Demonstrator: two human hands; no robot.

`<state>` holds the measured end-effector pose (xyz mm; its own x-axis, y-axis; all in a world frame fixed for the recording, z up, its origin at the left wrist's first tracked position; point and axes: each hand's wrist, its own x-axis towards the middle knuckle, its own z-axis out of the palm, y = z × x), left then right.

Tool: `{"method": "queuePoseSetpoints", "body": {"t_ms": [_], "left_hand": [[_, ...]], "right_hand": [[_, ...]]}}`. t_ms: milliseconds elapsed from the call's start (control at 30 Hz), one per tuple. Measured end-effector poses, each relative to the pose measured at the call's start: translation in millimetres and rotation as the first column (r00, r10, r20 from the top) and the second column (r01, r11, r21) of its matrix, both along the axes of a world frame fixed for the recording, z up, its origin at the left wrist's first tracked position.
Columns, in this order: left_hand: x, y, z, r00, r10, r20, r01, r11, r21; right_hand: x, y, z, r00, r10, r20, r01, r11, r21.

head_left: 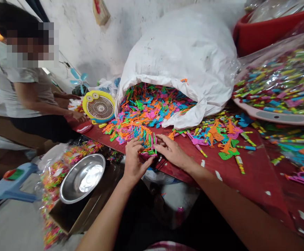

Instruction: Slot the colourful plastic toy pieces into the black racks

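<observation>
A stacked row of plastic toy pieces [144, 140] is grasped between the left hand [134, 161] and the right hand [171, 151], its long axis pointing away to the upper left across a red table top [246, 177]. Loose pieces are spilled just beyond from a white sack [183, 62].

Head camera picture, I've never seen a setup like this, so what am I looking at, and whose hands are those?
This picture comes from a camera worn on a person's head, looking down at their own bare hands, so no machine is involved. The left hand grips a stack of small multicoloured plastic pieces, and the right hand touches it. Behind them, a white sack spills more pieces onto a red tabletop. A steel bowl sits to the left, and a co-worker sits beyond it.
</observation>
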<state>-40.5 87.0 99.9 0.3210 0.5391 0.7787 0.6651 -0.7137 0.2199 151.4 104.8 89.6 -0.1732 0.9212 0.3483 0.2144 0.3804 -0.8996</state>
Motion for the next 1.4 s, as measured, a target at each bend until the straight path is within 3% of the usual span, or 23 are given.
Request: {"method": "queuePoseSetpoints", "body": {"t_ms": [100,200,533,833,1200,1400], "left_hand": [[2.1,0.3,0.2,1.000,0.023,-0.005,-0.023,1.000,0.011],[4.1,0.5,0.5,0.999,0.045,-0.004,-0.045,0.999,0.018],[5.6,-2.3,-1.0,0.998,0.044,0.034,-0.045,0.999,0.020],[2.2,-0.1,0.3,1.000,0.007,-0.001,-0.007,1.000,0.016],[2.7,-1.7,-1.8,1.000,0.011,0.012,-0.011,1.000,0.013],[3.6,-1.3,-2.0,0.999,0.030,0.036,-0.030,0.999,0.020]], "right_hand": [[-7.4,-0.9,6.1,0.974,-0.098,0.203,0.075,0.990,0.118],[-9.5,1.8,9.0,0.942,-0.153,0.298,0.117,0.984,0.136],[-3.5,3.9,11.6,0.934,-0.166,0.317,0.152,0.986,0.069],[-17.4,4.8,14.6,0.928,-0.183,0.326,0.211,0.976,-0.052],[-16.1,11.7,31.9,0.877,-0.129,0.462,0.189,0.978,-0.087],[-12.0,13.8,25.2,0.930,-0.071,0.361,0.121,0.986,-0.116]]}}
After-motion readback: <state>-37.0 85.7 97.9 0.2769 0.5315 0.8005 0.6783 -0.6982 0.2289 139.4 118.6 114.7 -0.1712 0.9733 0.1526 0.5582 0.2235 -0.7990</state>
